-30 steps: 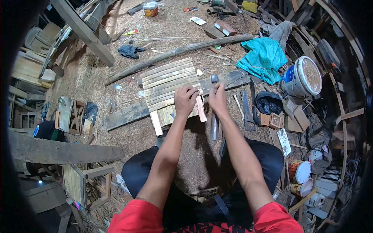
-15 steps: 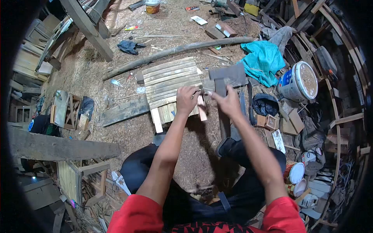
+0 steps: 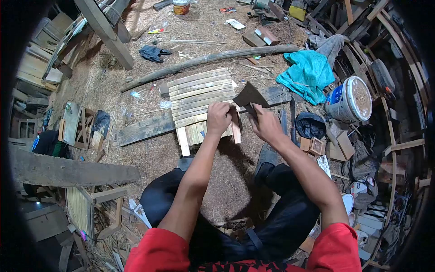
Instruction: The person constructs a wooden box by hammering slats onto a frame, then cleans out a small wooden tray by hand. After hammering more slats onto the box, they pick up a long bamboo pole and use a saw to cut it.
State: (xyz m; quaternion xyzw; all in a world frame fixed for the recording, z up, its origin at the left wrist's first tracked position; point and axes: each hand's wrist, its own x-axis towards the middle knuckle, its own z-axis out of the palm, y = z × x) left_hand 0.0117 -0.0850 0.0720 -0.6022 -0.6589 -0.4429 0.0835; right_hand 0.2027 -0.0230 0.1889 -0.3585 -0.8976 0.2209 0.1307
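A small slatted wooden piece (image 3: 199, 97) with pale legs stands on the ground before me. My left hand (image 3: 218, 119) is at its near right corner with the fingers curled together; whatever they pinch is hidden. My right hand (image 3: 266, 122) is closed around a hatchet (image 3: 250, 96), close up by its dark, flared head. That head is tilted just right of the slats, near my left fingertips. Most of its handle is hidden by my hand and forearm.
A grey plank (image 3: 147, 130) runs under the slatted piece. Beyond lies a long pole (image 3: 208, 58). To the right are a teal sheet (image 3: 308, 75), a white bucket (image 3: 337, 102) and a black bag (image 3: 310, 123). A thick beam (image 3: 74, 171) juts in from the left.
My right hand has turned and its fingers have closed in. The hatchet's flared head now shows plainly, tilted above the plank. My left hand has stayed at the corner of the slats.
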